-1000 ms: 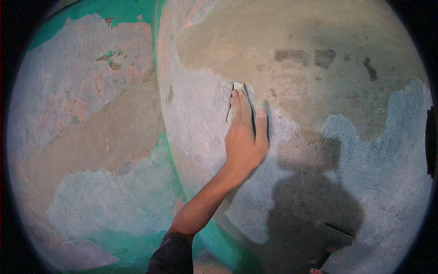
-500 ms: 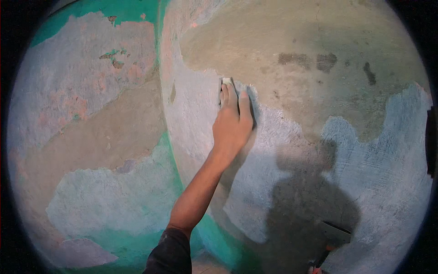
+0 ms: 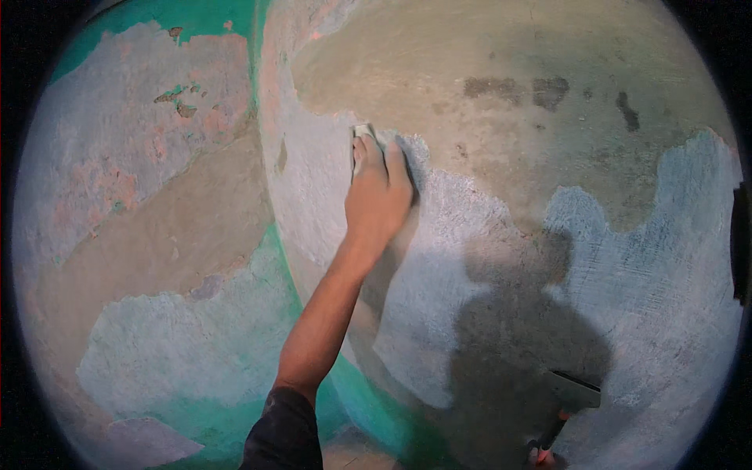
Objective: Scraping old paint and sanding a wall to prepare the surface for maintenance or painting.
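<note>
My left hand (image 3: 379,192) reaches up to the wall, its fingers closed over a small pale block (image 3: 362,130) that looks like a sanding block. The block rests against a whitish-lilac patch (image 3: 313,188), just below the ragged border with bare grey-brown plaster (image 3: 392,70). My fingers hide most of it. Low on the right, my right hand (image 3: 548,460) is partly cut off by the lower edge. It grips a wide-bladed scraper (image 3: 576,392) by a black and orange handle, with the blade pointing up.
A vertical wall corner (image 3: 262,157) with green paint traces runs left of my hand. The left wall (image 3: 157,227) carries peeling green, pinkish and grey patches. My shadow (image 3: 521,329) falls across the wall at right. A dark object (image 3: 739,243) stands at the far right rim.
The view has shifted slightly, so the wall sits a little further left and higher. My left hand and the block have slid slightly left along the wall. The scraper has tilted a little.
</note>
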Demonstrator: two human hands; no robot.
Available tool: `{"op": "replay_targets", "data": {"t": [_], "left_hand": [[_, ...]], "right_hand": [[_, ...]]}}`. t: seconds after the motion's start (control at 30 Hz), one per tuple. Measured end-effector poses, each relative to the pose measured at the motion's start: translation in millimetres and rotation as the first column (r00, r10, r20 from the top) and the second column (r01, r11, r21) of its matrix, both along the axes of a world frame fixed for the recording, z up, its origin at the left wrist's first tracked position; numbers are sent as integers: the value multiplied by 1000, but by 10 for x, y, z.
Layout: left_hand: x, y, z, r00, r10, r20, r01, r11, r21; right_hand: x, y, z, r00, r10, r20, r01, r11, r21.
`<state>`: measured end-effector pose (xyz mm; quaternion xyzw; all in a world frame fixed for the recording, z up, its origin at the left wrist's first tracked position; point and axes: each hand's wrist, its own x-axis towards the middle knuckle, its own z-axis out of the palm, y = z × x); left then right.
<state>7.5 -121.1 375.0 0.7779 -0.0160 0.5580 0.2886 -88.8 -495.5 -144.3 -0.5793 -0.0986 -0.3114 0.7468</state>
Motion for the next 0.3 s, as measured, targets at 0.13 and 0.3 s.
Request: {"op": "replay_targets", "data": {"t": [0.13, 0.3], "left_hand": [[68, -239, -325, 976, 96, 195, -147, 953, 266], [227, 49, -360, 943, -19, 333, -94, 943, 320]], "right_hand": [[-102, 122, 387, 1000, -7, -14, 7, 999, -49], [-103, -33, 10, 943, -332, 3, 283, 798, -533]]}}
